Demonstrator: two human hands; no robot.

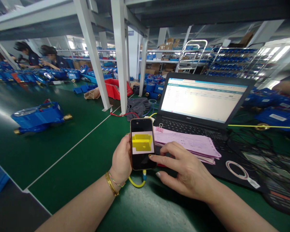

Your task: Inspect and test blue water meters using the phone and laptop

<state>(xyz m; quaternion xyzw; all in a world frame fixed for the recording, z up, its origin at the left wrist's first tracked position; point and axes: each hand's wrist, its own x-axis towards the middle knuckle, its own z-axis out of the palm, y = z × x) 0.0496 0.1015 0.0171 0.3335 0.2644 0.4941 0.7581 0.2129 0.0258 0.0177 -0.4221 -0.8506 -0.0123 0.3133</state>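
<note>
My left hand (122, 156) is wrapped round a smartphone (143, 162), holding it upright above the green table. A yellow bin-like object shows on its screen. A yellow charging cable (137, 186) runs from the phone's lower end. My right hand (183, 166) holds nothing; its fingers are apart, and the index fingertip is at the lower right of the phone's screen. Behind that hand, a stack of pink papers (188, 143) with a pink binder clip (159, 128) lies across the keyboard of a black laptop (203, 101), whose screen is lit.
A blue device with brass fittings (40, 117) sits on the green table (70, 170) to the left. Grey posts (119, 58) rise near a red bin (116, 89) and a dark cloth (138, 107). A coiled white cable (236, 170) lies at right. Co-workers sit far left.
</note>
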